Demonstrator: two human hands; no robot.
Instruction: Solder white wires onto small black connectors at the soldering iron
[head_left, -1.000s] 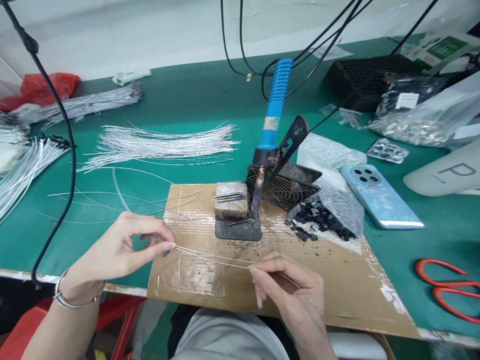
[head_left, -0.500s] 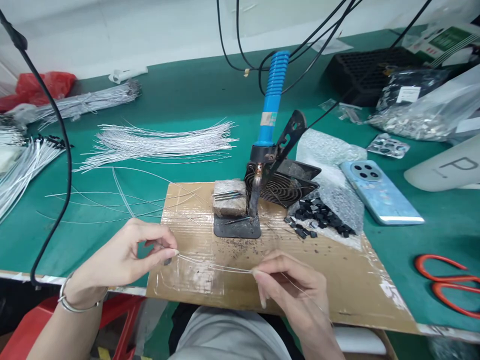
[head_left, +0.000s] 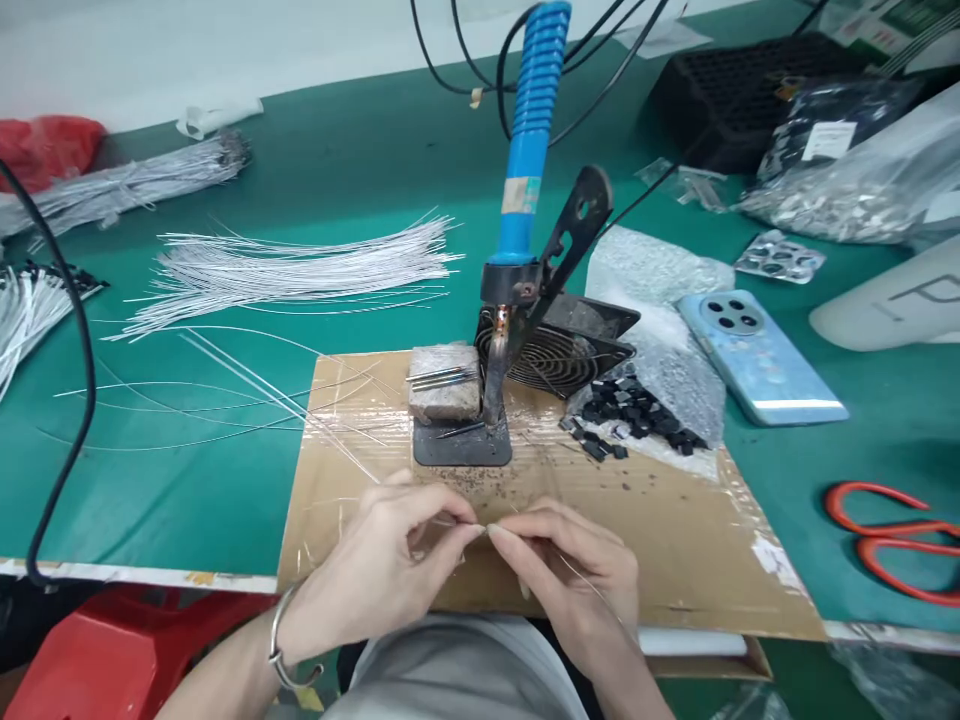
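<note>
Both hands meet over the front of the cardboard sheet [head_left: 697, 560], fingertips almost touching. My left hand [head_left: 401, 555], with a bracelet at the wrist, pinches thin white wire; two wire lengths [head_left: 281, 400] run from it up to the left. My right hand [head_left: 574, 560] pinches a thin wire [head_left: 592, 590] that trails back over the palm. The wire ends between the fingertips are too small to make out. Behind the hands, a blue-handled soldering iron [head_left: 525, 150] stands tip down in its holder, beside a greyish block [head_left: 445, 385] with thin metal rods on top.
A bundle of white wires [head_left: 300, 265] lies at the back left, loose wires nearer. Right of the iron are a black fan [head_left: 555, 350], small black pieces [head_left: 637, 415] and a blue phone [head_left: 761, 355]. Orange-handled scissors [head_left: 877, 545] lie far right. A black cable [head_left: 86, 370] hangs at the left.
My left hand has moved right until its fingertips meet those of my right hand, closing the wire span between them. The view has shifted slightly, so the bench things sit higher.
</note>
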